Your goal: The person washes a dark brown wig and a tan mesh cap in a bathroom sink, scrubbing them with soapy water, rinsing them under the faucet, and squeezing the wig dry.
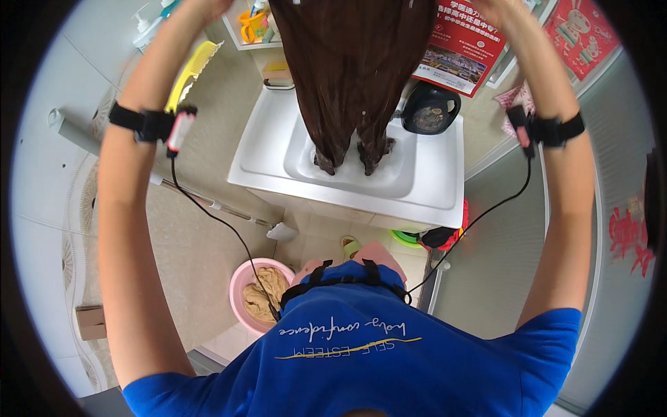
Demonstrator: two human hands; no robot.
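Wet dark brown trousers (359, 68) hang upright over the white sink (349, 187). Both leg ends rest in the basin among white suds. The trousers' top lies beyond the upper edge of the view. My left hand (216, 6) is raised at the top left and mostly cut off by the edge. My right hand (487, 9), at the top right, is cut off too and overlaps a red printed poster (469, 47). The fingers of both hands are hidden, so their hold on the cloth cannot be seen.
A black basin (431, 108) sits at the sink's back right. A yellow comb (195, 68) is by the left wall. On the floor stand a pink tub (237, 299) holding tan cloth and a green basin (406, 238). A glass partition (500, 229) borders the right.
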